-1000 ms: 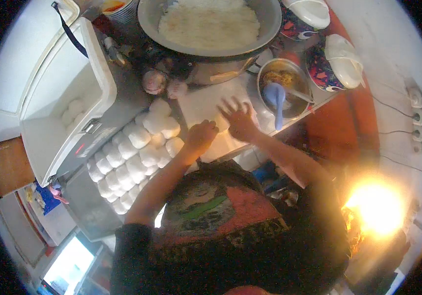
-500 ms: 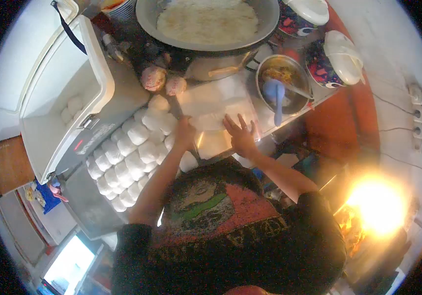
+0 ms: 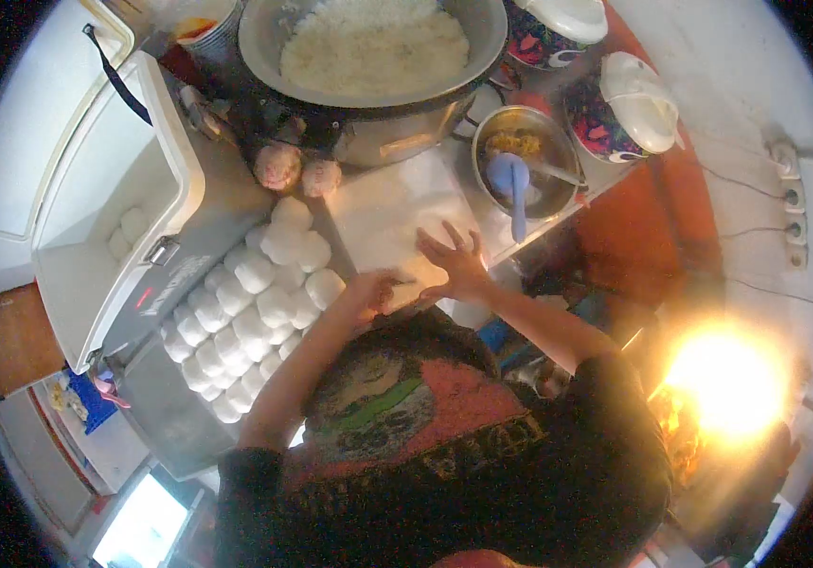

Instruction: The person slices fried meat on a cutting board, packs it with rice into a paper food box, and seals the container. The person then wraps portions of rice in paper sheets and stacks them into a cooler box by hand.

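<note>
A stack of whitish sheets (image 3: pixel 390 213) lies flat on the counter in front of the body. At its near left corner is my left hand (image 3: pixel 373 292), fingers curled together; what they pinch, if anything, is too small to tell. My right hand (image 3: pixel 455 262) rests on the right side of the sheets with its fingers spread, holding nothing. Left of the stack sit rows of white rounded bundles (image 3: pixel 255 272). Two bundles with reddish print, one of them here (image 3: pixel 278 168), stand beyond the stack's far left corner.
A large pot of rice (image 3: pixel 253 47) stands at the far side. To the right are a metal bowl (image 3: pixel 558 142) with food and a blue spoon (image 3: pixel 518 204), and patterned containers (image 3: pixel 596 123). An open cooler box (image 3: pixel 188 180) is at left, a bright light (image 3: pixel 726 383) at right.
My left hand has gone from the middle of the sheets to their left edge, then down to the near corner. My right hand stays spread on the sheets. The view has shifted slightly.
</note>
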Demonstrator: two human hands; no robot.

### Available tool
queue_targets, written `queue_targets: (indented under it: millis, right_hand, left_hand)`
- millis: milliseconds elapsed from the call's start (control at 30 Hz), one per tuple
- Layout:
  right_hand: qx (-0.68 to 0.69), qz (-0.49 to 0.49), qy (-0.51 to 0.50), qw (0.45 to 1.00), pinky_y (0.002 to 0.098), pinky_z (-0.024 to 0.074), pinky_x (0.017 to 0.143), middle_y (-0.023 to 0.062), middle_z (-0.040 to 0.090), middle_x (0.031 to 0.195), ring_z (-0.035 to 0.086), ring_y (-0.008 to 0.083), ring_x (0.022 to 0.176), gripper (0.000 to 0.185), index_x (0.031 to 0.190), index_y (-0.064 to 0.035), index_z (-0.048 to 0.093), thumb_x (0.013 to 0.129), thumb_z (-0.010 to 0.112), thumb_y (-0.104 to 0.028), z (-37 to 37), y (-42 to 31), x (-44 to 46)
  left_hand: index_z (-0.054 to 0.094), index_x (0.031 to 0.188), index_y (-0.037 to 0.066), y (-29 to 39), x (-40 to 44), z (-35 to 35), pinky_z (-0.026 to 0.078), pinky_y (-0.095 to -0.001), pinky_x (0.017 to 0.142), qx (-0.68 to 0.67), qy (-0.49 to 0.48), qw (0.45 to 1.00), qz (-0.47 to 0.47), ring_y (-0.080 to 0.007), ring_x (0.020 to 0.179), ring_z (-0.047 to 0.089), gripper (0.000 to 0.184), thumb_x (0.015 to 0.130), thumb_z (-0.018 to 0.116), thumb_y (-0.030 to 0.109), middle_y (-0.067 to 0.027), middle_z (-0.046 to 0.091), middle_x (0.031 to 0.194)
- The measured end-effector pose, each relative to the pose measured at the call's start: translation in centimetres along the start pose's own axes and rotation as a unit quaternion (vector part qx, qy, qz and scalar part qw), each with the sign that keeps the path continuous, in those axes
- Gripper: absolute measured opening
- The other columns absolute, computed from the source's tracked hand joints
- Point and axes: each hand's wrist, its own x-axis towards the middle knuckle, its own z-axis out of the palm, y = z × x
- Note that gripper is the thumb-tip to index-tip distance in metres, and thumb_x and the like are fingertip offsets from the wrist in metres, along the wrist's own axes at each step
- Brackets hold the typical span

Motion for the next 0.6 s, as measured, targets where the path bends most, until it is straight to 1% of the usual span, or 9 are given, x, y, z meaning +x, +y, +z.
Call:
queue_targets:
  millis: [33, 100, 233, 267, 300, 333, 400, 567, 600]
  right_hand:
    - [-0.025, -0.004, -0.005, 1.000, 0.0697, 0.0133, 0.107, -0.0083, 0.028, 0.160, 0.020, 0.0308, 0.148, 0.068, 0.149, -0.0281, 0.041, 0.087, 0.062, -0.046, 0.0, 0.2, 0.1]
    - [-0.076, -0.003, 0.026, 0.997, 0.0685, 0.0143, 0.107, -0.0088, 0.030, 0.159, 0.024, 0.0287, 0.147, 0.062, 0.144, -0.0282, 0.047, 0.087, 0.062, -0.044, 2.5, 1.3, 0.6]
    - [-0.078, -0.006, 0.067, 0.995, 0.0622, 0.0184, 0.108, -0.0151, 0.046, 0.147, 0.036, 0.0195, 0.138, 0.037, 0.124, -0.0283, 0.063, 0.088, 0.063, -0.034, 2.1, 1.9, 2.1]
    - [-0.077, -0.005, 0.066, 0.995, 0.0622, 0.0184, 0.108, -0.0151, 0.046, 0.147, 0.036, 0.0195, 0.138, 0.037, 0.124, -0.0283, 0.063, 0.088, 0.063, -0.034, 1.3, 1.7, 2.5]
    - [-0.051, 0.004, 0.049, 0.998, 0.0608, 0.0199, 0.108, -0.0139, 0.054, 0.138, 0.041, 0.0177, 0.133, 0.032, 0.118, -0.0271, 0.066, 0.087, 0.064, -0.034, 0.4, 1.5, 3.2]
    - [-0.025, 0.012, 0.032, 0.999, 0.0594, 0.0214, 0.107, -0.0126, 0.062, 0.129, 0.046, 0.0160, 0.128, 0.027, 0.112, -0.0258, 0.069, 0.086, 0.065, -0.035, -0.5, 1.2, 3.9]
    - [-0.031, 0.003, 0.004, 1.000, 0.0579, 0.0226, 0.107, -0.0093, 0.066, 0.119, 0.050, 0.0168, 0.122, 0.024, 0.106, -0.0247, 0.070, 0.086, 0.066, -0.036, -2.4, 0.9, 5.3]
    - [0.034, -0.047, -0.037, 0.998, 0.0496, 0.0340, 0.101, 0.0009, 0.070, 0.097, 0.058, 0.0227, 0.106, 0.021, 0.096, -0.0193, 0.073, 0.083, 0.069, -0.035, -2.7, 3.0, 6.8]
    - [0.070, -0.048, -0.007, 0.996, 0.0463, 0.0384, 0.097, 0.0023, 0.070, 0.097, 0.059, 0.0251, 0.104, 0.018, 0.092, -0.0173, 0.073, 0.082, 0.069, -0.032, -1.9, 3.8, 6.6]
  left_hand:
    - [0.065, 0.110, 0.008, 0.5, -0.5, 0.0, 0.036, -0.0221, 0.048, 0.000, -0.001, 1.000, -0.001, -0.0092, 0.059, 0.045, 0.028, 0.093, 0.059, 0.028, -0.0073, 0.068, 0.102]
    - [0.063, 0.105, 0.006, 1.4, -1.5, -0.6, 0.045, -0.0242, 0.052, -0.183, -0.099, 0.972, 0.106, -0.0118, 0.062, 0.051, 0.026, 0.090, 0.065, 0.027, -0.0052, 0.062, 0.092]
    - [0.060, 0.110, 0.007, 2.7, -2.4, -1.3, 0.048, -0.0299, 0.062, -0.033, -0.040, 0.979, 0.198, -0.0168, 0.072, 0.054, 0.032, 0.088, 0.069, 0.028, -0.0081, 0.061, 0.101]
    - [0.061, 0.110, 0.007, 3.8, -3.5, 0.9, 0.048, -0.0334, 0.067, 0.209, 0.162, 0.873, 0.410, -0.0204, 0.077, 0.055, 0.035, 0.084, 0.072, 0.028, -0.0095, 0.061, 0.102]
    - [0.061, 0.109, 0.007, 4.9, -4.5, 2.9, 0.048, -0.0369, 0.072, 0.420, 0.339, 0.630, 0.559, -0.0240, 0.083, 0.056, 0.039, 0.081, 0.076, 0.029, -0.0109, 0.061, 0.102]
    - [0.061, 0.109, 0.007, 5.8, -5.5, 4.5, 0.048, -0.0369, 0.072, 0.420, 0.340, 0.630, 0.558, -0.0240, 0.083, 0.056, 0.039, 0.081, 0.076, 0.029, -0.0109, 0.061, 0.102]
    - [0.062, 0.107, 0.009, 7.3, -6.6, 6.8, 0.046, -0.0417, 0.080, 0.688, 0.179, 0.441, 0.548, -0.0299, 0.092, 0.056, 0.043, 0.073, 0.079, 0.028, -0.0131, 0.060, 0.104]
    - [0.069, 0.092, 0.013, 6.3, 0.2, 4.4, 0.048, -0.0436, 0.080, 0.773, 0.178, 0.463, 0.397, -0.0318, 0.091, 0.061, 0.022, 0.078, 0.071, 0.030, -0.0097, 0.067, 0.092]
    - [0.070, 0.089, 0.013, 6.7, -0.4, 4.2, 0.049, -0.0444, 0.081, 0.756, 0.176, 0.515, 0.363, -0.0329, 0.092, 0.062, 0.018, 0.081, 0.069, 0.029, -0.0087, 0.068, 0.089]
